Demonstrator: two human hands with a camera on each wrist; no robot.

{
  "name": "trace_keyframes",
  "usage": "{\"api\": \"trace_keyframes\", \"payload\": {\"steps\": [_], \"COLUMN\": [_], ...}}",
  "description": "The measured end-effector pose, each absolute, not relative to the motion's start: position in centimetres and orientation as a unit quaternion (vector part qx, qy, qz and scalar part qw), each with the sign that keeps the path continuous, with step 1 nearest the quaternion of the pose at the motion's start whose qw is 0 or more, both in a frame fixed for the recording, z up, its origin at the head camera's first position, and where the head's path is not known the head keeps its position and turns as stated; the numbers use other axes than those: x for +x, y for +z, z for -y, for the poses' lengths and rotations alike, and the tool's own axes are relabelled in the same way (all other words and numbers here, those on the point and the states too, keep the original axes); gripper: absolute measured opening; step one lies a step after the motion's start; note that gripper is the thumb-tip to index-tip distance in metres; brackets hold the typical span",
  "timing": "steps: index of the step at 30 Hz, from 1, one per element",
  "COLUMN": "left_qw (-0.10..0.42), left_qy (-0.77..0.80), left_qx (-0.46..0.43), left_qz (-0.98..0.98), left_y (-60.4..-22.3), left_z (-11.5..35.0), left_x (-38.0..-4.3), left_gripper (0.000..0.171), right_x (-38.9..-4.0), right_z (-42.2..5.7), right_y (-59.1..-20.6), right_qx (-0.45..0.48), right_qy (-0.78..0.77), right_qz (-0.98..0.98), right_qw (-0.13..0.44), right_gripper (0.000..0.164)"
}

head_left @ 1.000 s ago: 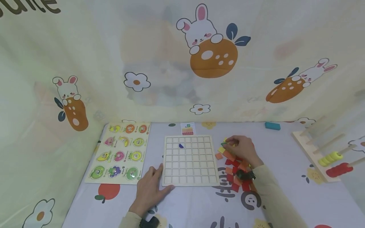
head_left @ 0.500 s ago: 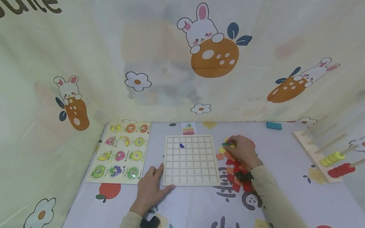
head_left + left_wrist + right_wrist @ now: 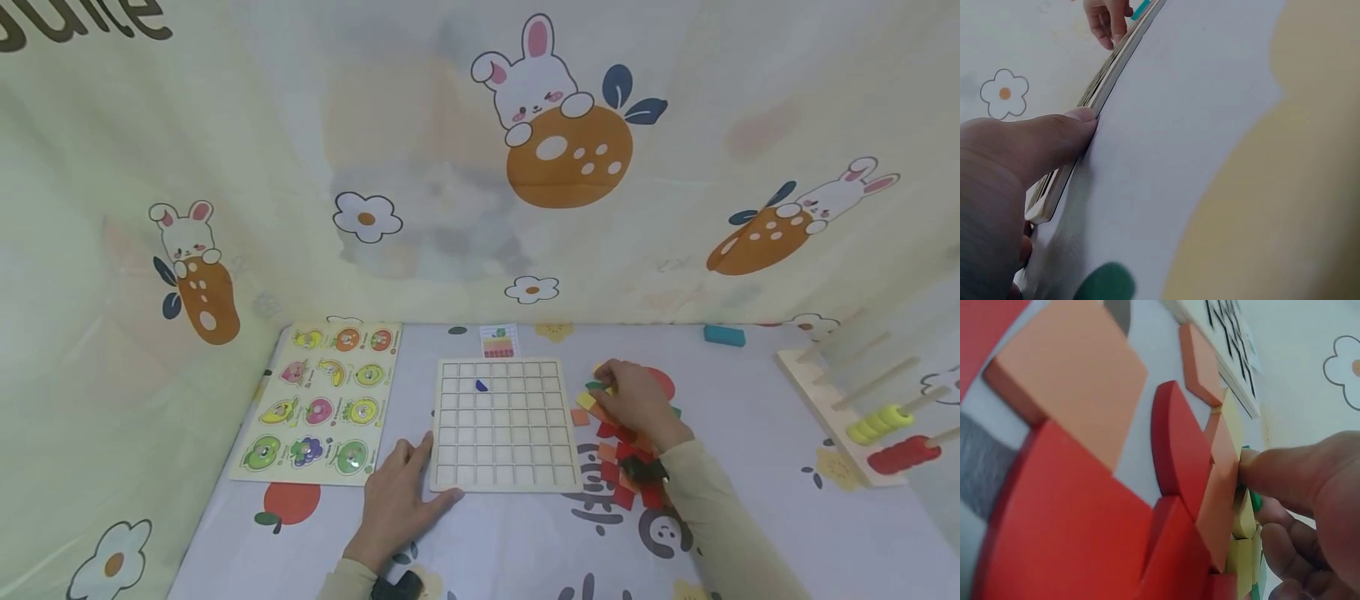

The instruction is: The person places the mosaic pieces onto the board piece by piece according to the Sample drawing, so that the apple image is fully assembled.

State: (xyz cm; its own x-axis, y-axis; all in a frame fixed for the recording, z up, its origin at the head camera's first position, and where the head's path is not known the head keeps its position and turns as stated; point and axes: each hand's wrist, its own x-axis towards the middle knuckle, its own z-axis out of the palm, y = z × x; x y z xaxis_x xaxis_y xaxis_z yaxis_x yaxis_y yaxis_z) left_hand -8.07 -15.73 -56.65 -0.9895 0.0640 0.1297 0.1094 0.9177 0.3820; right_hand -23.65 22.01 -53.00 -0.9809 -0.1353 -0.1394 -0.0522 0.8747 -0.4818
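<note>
A pale wooden grid board (image 3: 506,432) lies on the table with a small dark blue piece (image 3: 482,386) in one of its upper cells. My left hand (image 3: 401,500) rests at the board's near left corner, thumb along the near edge and fingers at the left side; in the left wrist view the thumb (image 3: 1060,137) presses the edge. To the right of the board, my right hand (image 3: 637,400) pinches a small green piece (image 3: 595,386) over the far end of a pile of flat blocks. Red blocks (image 3: 1072,519), orange blocks (image 3: 1079,381) and yellow ones make up the pile.
Behind the board lies a small pattern card (image 3: 498,342). A fruit picture board (image 3: 315,408) is at the left. Toward the far right are a teal block (image 3: 724,335) and a wooden peg rack (image 3: 836,417) with yellow and red beads. A printed curtain (image 3: 420,167) hangs behind the table.
My right fingers have shifted slightly among the pieces and show the green piece between them. The left hand and the board stay in place; the head view has moved a little.
</note>
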Motion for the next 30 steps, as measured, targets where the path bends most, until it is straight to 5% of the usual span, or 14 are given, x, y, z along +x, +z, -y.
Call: {"api": "trace_keyframes", "payload": {"steps": [16,30], "left_qw": [0.065,0.066], "left_qy": [-0.197,-0.205], "left_qx": [-0.045,-0.045], "left_qz": [0.977,0.976], "left_y": [-56.8,-56.8], "left_z": [15.9,15.9], "left_x": [-8.1,-8.0], "left_gripper": [0.097,0.097], "right_x": [-23.5,-25.0], "right_z": [-22.0,-19.8], "right_y": [-53.7,-53.3], "right_qx": [-0.066,0.025], "right_qy": [-0.287,-0.488], "right_qz": [-0.954,-0.872], "right_qw": [0.06,-0.027], "right_gripper": [0.028,0.045]}}
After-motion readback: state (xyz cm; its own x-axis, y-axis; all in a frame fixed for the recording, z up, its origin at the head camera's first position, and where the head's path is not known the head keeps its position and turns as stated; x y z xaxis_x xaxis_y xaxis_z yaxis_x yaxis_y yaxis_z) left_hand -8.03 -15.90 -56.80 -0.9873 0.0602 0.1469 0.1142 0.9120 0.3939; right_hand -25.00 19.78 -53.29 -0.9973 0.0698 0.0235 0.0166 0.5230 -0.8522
